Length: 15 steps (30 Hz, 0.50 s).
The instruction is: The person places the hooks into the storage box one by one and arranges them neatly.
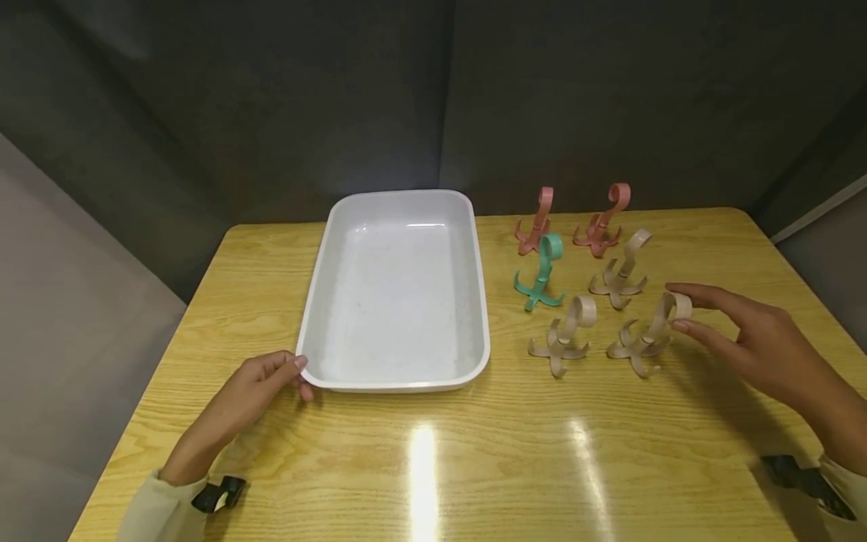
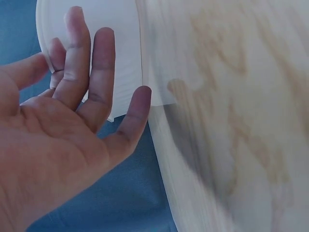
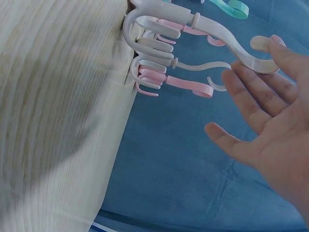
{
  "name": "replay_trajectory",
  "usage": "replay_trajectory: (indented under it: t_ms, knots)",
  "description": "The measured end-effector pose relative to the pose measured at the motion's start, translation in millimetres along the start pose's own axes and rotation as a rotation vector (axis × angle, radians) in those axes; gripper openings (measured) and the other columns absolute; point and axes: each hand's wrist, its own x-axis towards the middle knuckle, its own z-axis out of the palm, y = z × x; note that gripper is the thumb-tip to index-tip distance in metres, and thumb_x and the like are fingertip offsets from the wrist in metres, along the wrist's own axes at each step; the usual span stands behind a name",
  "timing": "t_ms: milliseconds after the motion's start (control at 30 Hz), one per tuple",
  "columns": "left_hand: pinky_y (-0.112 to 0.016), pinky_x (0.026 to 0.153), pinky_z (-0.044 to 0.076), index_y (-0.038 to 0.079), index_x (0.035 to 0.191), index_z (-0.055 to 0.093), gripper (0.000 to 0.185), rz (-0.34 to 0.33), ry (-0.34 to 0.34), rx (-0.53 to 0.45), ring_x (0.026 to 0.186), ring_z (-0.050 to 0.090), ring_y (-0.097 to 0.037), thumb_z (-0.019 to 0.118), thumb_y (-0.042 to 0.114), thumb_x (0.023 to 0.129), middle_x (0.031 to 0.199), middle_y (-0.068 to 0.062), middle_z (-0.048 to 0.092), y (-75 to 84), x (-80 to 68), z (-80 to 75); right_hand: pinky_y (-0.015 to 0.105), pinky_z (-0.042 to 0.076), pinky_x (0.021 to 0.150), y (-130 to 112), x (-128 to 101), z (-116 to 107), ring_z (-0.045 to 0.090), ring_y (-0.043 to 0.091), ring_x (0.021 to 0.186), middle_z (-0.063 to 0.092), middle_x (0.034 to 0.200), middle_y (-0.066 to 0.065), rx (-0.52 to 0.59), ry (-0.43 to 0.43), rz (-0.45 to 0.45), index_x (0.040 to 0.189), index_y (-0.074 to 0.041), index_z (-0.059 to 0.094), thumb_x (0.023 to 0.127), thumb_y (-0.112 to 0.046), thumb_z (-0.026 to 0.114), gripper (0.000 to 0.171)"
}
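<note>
At the near left corner of the white tray (image 1: 400, 301), my left hand (image 1: 260, 388) pinches the rim between thumb and fingers. In the left wrist view the same hand (image 2: 72, 111) has its little finger stretched away from the tray (image 2: 128, 53). My right hand (image 1: 752, 339) is at the curled top of the nearest right beige claw hanger hook (image 1: 653, 331), thumb on one side and fingers on the other. The right wrist view has this hook (image 3: 217, 29) standing on its prongs, with the thumb at its curl and the little finger spread away.
Left of the held hook stands another beige hook (image 1: 562, 339), and behind it a third beige hook (image 1: 619, 275). A green hook (image 1: 539, 278) is beside the tray. Two pink hooks, one left (image 1: 537, 226) and one right (image 1: 601, 226), stand near the table's back edge.
</note>
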Motion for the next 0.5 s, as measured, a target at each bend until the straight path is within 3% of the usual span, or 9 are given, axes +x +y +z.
replay_trajectory:
  t_ms: [67,133,267,367,467,500]
  knots:
    - [-0.039,0.098,0.044,0.004,0.094,0.069,0.044,0.002,-0.003,0.0,0.105,0.062,-0.022,0.047,0.036,0.113,0.09,-0.005,0.074,0.0,0.0,-0.1,0.016,0.034,0.071,-1,0,-1,0.039,-0.002,0.057,0.067,0.131,0.02,0.003,-0.002,0.006,0.144,-0.01,0.062,0.093,-0.007,0.079,0.054]
    - [-0.038,0.097,0.044,0.004,0.094,0.069,0.043,0.003,-0.003,0.004,0.105,0.062,-0.022,0.047,0.036,0.113,0.09,-0.004,0.074,-0.1,0.1,-0.1,0.02,0.037,0.074,-1,0,-3,0.044,-0.005,0.067,0.066,0.133,0.021,-0.002,-0.004,0.019,0.145,-0.009,0.061,0.094,-0.008,0.078,0.053]
    - [-0.038,0.098,0.044,0.004,0.094,0.069,0.043,0.005,-0.002,0.011,0.106,0.062,-0.021,0.047,0.036,0.113,0.09,-0.004,0.074,-0.1,0.1,0.0,0.022,0.036,0.068,-1,3,-9,0.039,-0.007,0.056,0.064,0.134,0.024,-0.014,-0.006,0.027,0.146,-0.007,0.06,0.096,-0.008,0.076,0.052]
    - [-0.038,0.097,0.044,0.004,0.094,0.069,0.044,0.008,0.0,0.015,0.106,0.062,-0.021,0.047,0.036,0.113,0.09,-0.004,0.075,0.0,0.1,0.1,0.019,0.03,0.057,-2,5,-15,0.021,0.0,0.04,0.064,0.134,0.026,-0.016,0.006,0.009,0.145,-0.005,0.059,0.097,-0.007,0.074,0.051]
    - [-0.037,0.097,0.045,0.004,0.093,0.069,0.044,0.011,0.004,0.016,0.105,0.063,-0.021,0.047,0.036,0.113,0.089,-0.004,0.075,0.0,0.1,0.2,0.02,0.028,0.052,-3,8,-20,0.02,0.0,0.038,0.064,0.133,0.027,-0.03,0.022,-0.009,0.145,-0.004,0.059,0.098,-0.006,0.073,0.049]
    - [-0.037,0.096,0.045,0.004,0.093,0.069,0.044,0.012,0.004,0.016,0.105,0.063,-0.021,0.047,0.036,0.113,0.089,-0.004,0.075,0.0,0.1,0.2,0.019,0.03,0.054,-3,9,-22,0.03,0.003,0.039,0.065,0.131,0.027,-0.047,0.038,-0.023,0.144,-0.004,0.06,0.097,-0.006,0.074,0.049]
